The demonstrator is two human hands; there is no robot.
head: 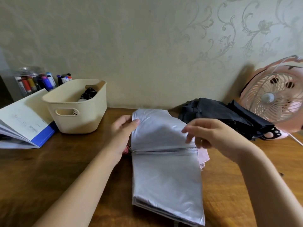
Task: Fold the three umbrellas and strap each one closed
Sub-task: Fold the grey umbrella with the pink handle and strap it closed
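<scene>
A silver-lined umbrella (165, 171) lies flat on the wooden table (49, 169), its panels spread like pages, pink fabric showing at its right edge. My left hand (124, 126) pinches the far left corner of the raised upper panel. My right hand (211, 133) hovers over that panel's right edge with fingers loosely spread; whether it touches the fabric is unclear. A dark, loosely folded umbrella (226, 115) lies at the back right. A third, black patterned umbrella (87, 94) stands inside the cream basket (77, 118).
A pink desk fan (275, 97) stands at the far right behind the dark umbrella. An open booklet with a blue cover (24, 122) and a jar of markers (32, 81) sit at the back left. The wall runs close behind.
</scene>
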